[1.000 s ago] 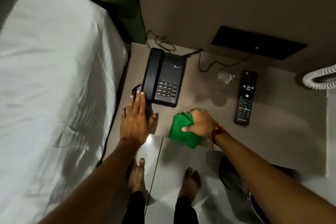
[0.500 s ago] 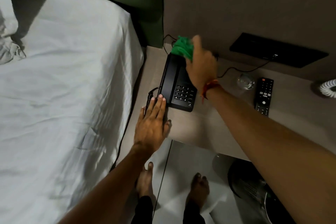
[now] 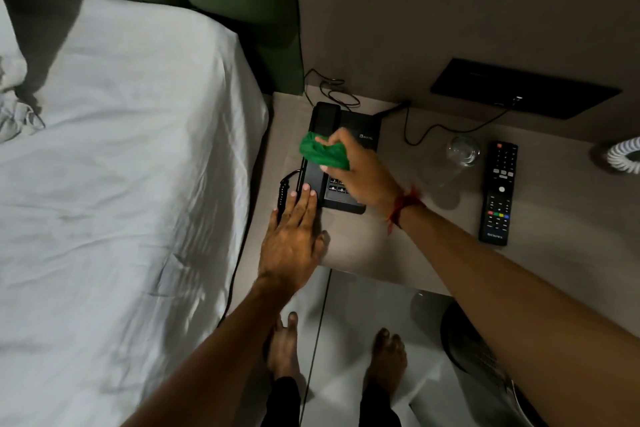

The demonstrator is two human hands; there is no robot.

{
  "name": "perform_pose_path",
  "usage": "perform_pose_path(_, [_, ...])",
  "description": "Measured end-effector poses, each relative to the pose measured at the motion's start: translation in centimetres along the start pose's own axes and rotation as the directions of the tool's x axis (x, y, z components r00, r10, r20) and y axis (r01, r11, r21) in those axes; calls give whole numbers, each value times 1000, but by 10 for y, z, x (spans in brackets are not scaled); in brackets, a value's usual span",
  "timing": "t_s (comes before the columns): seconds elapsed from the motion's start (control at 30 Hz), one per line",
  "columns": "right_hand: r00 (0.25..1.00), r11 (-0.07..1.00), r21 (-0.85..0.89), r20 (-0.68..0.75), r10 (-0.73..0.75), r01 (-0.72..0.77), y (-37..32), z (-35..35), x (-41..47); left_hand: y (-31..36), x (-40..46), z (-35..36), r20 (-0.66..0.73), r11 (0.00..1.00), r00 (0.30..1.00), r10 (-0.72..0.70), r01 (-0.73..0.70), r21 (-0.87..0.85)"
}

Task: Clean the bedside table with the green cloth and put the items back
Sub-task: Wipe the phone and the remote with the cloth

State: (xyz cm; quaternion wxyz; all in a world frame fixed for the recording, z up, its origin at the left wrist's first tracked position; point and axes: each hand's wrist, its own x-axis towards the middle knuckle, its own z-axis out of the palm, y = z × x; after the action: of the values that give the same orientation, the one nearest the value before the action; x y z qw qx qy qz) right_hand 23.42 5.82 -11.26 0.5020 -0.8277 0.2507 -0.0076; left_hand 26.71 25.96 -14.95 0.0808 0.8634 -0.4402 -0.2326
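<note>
My right hand (image 3: 360, 172) grips the bunched green cloth (image 3: 322, 152) and presses it on the black telephone (image 3: 349, 135), over the handset and keypad. The telephone sits at the left back of the bedside table (image 3: 433, 253). My left hand (image 3: 294, 239) lies flat on the table's front left corner, fingers spread, fingertips touching the telephone's near left edge and its cord. A clear drinking glass (image 3: 462, 152) and a black remote control (image 3: 498, 192) stand to the right of the telephone.
A bed with a white sheet (image 3: 121, 184) runs along the left, with a green headboard (image 3: 225, 10) behind. A black wall panel (image 3: 523, 88) and cables sit at the table's back. A white coiled cord (image 3: 623, 158) lies far right. A dark bin (image 3: 485, 357) stands below the table.
My right hand carried the green cloth from the table's front up to the telephone's far end, then back down over the handset. My left hand stayed at the corner.
</note>
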Motion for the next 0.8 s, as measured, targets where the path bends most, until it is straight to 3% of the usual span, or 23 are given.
perform_pose_path(0.03, [997, 973, 220, 6, 71, -71, -1, -9, -2, 1, 0, -1, 1, 1000, 1000, -4, 4, -3])
perform_pose_path(0.1, [969, 794, 584, -50, 240, -166, 3, -28, -6, 2, 1, -1, 7, 1000, 1000, -7, 7, -11])
perform_pose_path(0.17, [917, 723, 685, -227, 328, -89, 12, -42, -5, 2, 2, -1, 12, 1000, 1000, -11, 11, -18])
perform_pose_path(0.23, [855, 829, 557, -412, 316, -38, 21, -49, 3, 2, 3, -1, 20, 1000, 1000, -20, 20, -23])
perform_pose_path(0.3, [832, 964, 249, -511, 217, -98, 25, -48, 11, 4, 4, -2, 19, 1000, 1000, -23, 23, -7])
perform_pose_path(0.37, [906, 993, -44, -415, 79, -107, 28, -33, 15, 7, 4, -4, 17, 999, 999, -34, 34, -2])
perform_pose_path(0.43, [971, 940, -340, -232, -49, -34, 34, -7, 8, 10, 3, -6, 4, 999, 999, -43, 43, -13])
perform_pose_path(0.57, [987, 791, -611, -115, -111, 18, 48, 32, -27, 12, 4, -5, -36, 999, 999, -39, 38, -27])
perform_pose_path(0.63, [982, 742, -668, -87, -165, 66, 56, 42, -47, 12, 4, -4, -51, 999, 998, -39, 37, -39])
perform_pose_path(0.7, [968, 795, -589, -83, -236, 144, 60, 48, -64, 12, 4, -4, -72, 997, 997, -35, 30, -64])
perform_pose_path(0.73, [965, 843, -512, -96, -245, 163, 61, 50, -71, 12, 3, -3, -78, 996, 996, -33, 27, -85])
perform_pose_path(0.8, [975, 974, -215, -189, -112, 71, 54, 50, -81, 10, 3, -2, -90, 985, 995, -34, 19, -170])
